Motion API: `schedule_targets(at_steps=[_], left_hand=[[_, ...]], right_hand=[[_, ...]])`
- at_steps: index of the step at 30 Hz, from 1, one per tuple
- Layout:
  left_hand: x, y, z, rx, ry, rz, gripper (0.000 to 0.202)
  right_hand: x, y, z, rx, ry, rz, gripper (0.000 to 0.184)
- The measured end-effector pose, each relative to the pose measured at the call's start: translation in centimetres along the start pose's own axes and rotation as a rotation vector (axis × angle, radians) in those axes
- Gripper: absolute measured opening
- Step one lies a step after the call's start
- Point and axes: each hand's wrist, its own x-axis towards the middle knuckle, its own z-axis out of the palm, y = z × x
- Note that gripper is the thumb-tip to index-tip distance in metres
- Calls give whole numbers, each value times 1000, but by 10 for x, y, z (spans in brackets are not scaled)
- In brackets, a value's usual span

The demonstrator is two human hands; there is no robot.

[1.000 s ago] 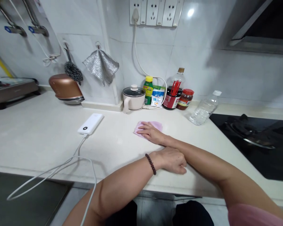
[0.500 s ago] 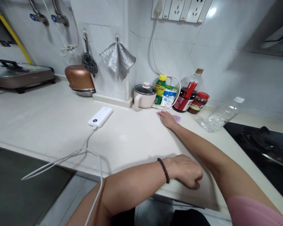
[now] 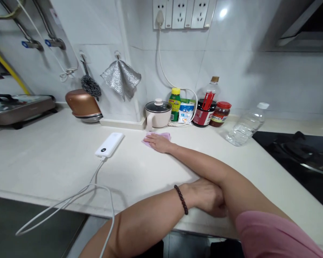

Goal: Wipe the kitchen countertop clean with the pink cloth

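Observation:
My right hand [image 3: 159,143] holds a pink cleaning cloth [image 3: 165,135] down against the pale countertop [image 3: 140,179], its fingers stretched over the fabric. Just behind it stands a cream electric pot [image 3: 161,117] with a glass lid. My left hand [image 3: 207,197], a dark beaded bracelet at its wrist, is curled into a fist near the counter's front edge. Part of that fist is hidden under my right forearm, and nothing shows in it.
Behind the cloth are a green bottle [image 3: 174,105], a white packet [image 3: 185,113], a dark jar [image 3: 204,116] and a red-lidded jar [image 3: 220,114]. A clear plastic bottle [image 3: 246,127] leans beside the black stove [image 3: 307,157]. At left lies a white power bank [image 3: 109,144] with a cable [image 3: 67,202].
My right hand has slid the cloth leftward along the counter, from in front of the jars to in front of the pot. My right forearm now crosses over my left fist. The view has shifted.

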Motion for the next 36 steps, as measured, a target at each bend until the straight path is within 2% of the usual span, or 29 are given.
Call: schedule_targets(at_steps=[3, 6, 8, 11, 13, 15, 18, 20, 22, 26, 28, 30, 33, 36], left_hand=[[-4, 1, -9, 90, 5, -18, 27], [-5, 2, -15, 96, -3, -67, 27], [-5, 1, -15, 94, -13, -82, 28], [-2, -1, -15, 92, -13, -92, 29], [0, 0, -15, 94, -17, -95, 30], [1, 2, -16, 93, -35, -91, 30], [3, 8, -13, 84, -87, -69, 29], [5, 13, -10, 84, -118, -36, 29], [7, 17, -4, 81, -138, 10, 29], [14, 21, 8, 59, -197, 91, 35], [16, 21, 13, 58, -201, 122, 39], [17, 18, 18, 73, -149, 173, 37], [16, 10, 19, 109, -27, 284, 28], [12, 3, 14, 120, 6, 302, 26]], right_hand=[[-48, 51, -25, -21, 30, 143, 49], [-114, 102, -50, -92, 59, 329, 50], [-156, 127, -65, -160, 78, 470, 51], [-203, 148, -79, -200, 108, 603, 52], [-217, 153, -84, -212, 128, 663, 53], [-220, 154, -85, -223, 145, 710, 53], [-209, 143, -80, -227, 145, 739, 52], [-195, 122, -70, -208, 125, 690, 51], [-176, 88, -54, -148, 102, 536, 51], [-122, 8, -20, 47, 69, 80, 49], [-87, -18, -10, 96, 50, -36, 48], [-48, -29, -4, 96, 22, -56, 49], [7, -28, -1, 49, -32, -12, 52], [43, -25, 0, 10, -93, 13, 53]])
